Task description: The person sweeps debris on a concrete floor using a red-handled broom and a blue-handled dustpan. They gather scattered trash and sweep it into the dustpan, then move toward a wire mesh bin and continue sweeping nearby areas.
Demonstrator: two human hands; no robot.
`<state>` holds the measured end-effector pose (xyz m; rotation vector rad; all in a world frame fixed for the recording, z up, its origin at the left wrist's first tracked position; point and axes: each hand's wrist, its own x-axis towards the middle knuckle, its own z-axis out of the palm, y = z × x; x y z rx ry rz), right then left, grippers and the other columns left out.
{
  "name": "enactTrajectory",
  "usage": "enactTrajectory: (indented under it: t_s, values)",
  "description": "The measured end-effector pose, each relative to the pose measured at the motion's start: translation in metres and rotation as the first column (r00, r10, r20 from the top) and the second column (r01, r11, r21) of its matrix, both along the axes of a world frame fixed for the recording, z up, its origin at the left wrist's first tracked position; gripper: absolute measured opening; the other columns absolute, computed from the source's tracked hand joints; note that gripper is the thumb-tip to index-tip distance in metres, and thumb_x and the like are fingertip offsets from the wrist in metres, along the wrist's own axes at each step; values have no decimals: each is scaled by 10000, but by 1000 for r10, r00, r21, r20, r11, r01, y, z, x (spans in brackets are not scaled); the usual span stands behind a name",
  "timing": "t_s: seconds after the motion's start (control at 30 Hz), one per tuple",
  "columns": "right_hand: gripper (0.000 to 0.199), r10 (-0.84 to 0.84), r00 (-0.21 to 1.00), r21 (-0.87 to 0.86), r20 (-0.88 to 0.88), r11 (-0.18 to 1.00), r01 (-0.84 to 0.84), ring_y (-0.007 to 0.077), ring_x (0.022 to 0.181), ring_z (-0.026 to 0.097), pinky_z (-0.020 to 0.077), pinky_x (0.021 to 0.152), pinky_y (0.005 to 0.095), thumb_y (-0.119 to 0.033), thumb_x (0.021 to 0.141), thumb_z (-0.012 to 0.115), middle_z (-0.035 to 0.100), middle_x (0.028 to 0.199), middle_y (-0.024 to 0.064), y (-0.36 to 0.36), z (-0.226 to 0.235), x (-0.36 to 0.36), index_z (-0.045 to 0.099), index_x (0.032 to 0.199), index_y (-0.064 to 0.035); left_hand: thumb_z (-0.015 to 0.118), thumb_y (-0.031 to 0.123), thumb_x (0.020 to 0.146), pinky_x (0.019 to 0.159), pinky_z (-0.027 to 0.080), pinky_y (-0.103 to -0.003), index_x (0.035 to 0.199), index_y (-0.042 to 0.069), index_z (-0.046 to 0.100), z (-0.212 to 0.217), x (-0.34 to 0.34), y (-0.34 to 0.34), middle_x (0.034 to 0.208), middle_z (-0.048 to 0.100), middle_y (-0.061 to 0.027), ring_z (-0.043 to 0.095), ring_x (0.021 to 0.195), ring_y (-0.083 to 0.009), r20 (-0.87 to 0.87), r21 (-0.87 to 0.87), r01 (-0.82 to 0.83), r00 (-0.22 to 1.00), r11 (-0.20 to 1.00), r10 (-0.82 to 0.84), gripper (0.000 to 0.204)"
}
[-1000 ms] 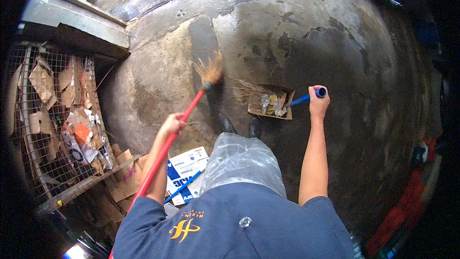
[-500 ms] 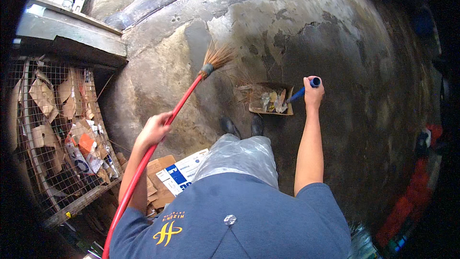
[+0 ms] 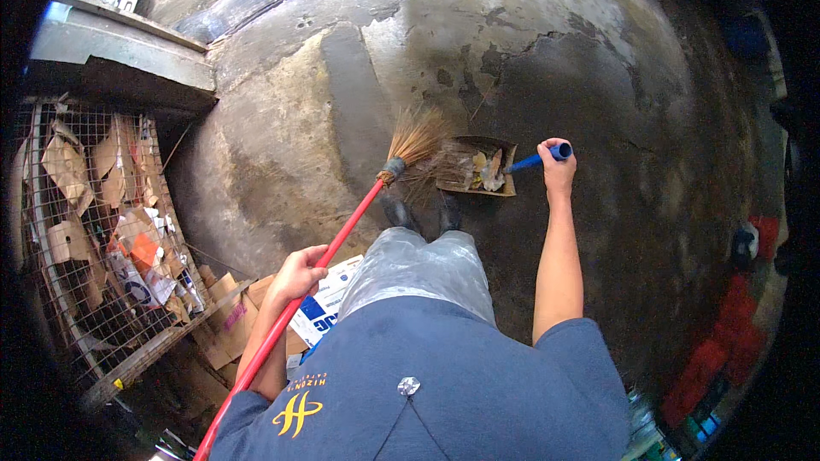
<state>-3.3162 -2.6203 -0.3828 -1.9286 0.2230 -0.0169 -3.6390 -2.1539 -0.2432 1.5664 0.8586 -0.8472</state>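
Observation:
My left hand [image 3: 299, 275] grips the red handle of a stick broom [image 3: 357, 218], whose bristles fan out over the floor in front of my boots. The bristle tips reach the left, open side of a box-like dustpan [image 3: 511, 185]. Inside the dustpan lies a small heap of litter [image 3: 489, 171], with pale and brownish scraps. My right hand [image 3: 558, 162] is wrapped round the top of the blue dustpan handle [image 3: 530, 161], which slants down to the pan. Loose twigs [image 3: 420, 183] lie between the broom head and the dustpan.
At left stands a wire mesh cage [image 3: 90, 230] full of torn cardboard. Flattened cardboard [image 3: 235, 316] and a white and blue carton [image 3: 327, 299] lie by my left side. A low concrete ledge [image 3: 128, 47] juts out at far left. Red objects [image 3: 730, 333] line the right edge. The concrete floor [image 3: 282, 119] is stained and patchy.
The broom head has swung down and to the right, from the floor beyond the dustpan to its open side. My left hand moved slightly right and nearer my body; my right hand stays nearly in place.

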Motion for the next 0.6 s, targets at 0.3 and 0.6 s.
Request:
enactTrajectory:
  t_s: [0.3, 0.6]
  values:
    - [185, 180, 976, 28, -123, 984, -178, 116, 899, 611, 489, 830, 293, -85, 825, 774, 663, 962, 2, -23, -3, -14, 670, 976, -66, 605, -53, 844, 346, 449, -301, 1506, 0, 328, 30, -44, 48, 778, 612, -112, 586, 440, -165, 30, 13, -397, 918, 918, 397, 719]
    - [177, 461, 886, -37, -60, 886, -463, 132, 842, 641, 513, 792, 296, -116, 803, 773, 694, 902, 46, -30, -11, -28, 662, 903, -22, 594, -40, 793, 362, 408, -273, 1430, 47, 512, -68, -56, -107, 723, 605, -43, 513, 429, -102, -159, 13, -324, 933, 946, 322, 649]
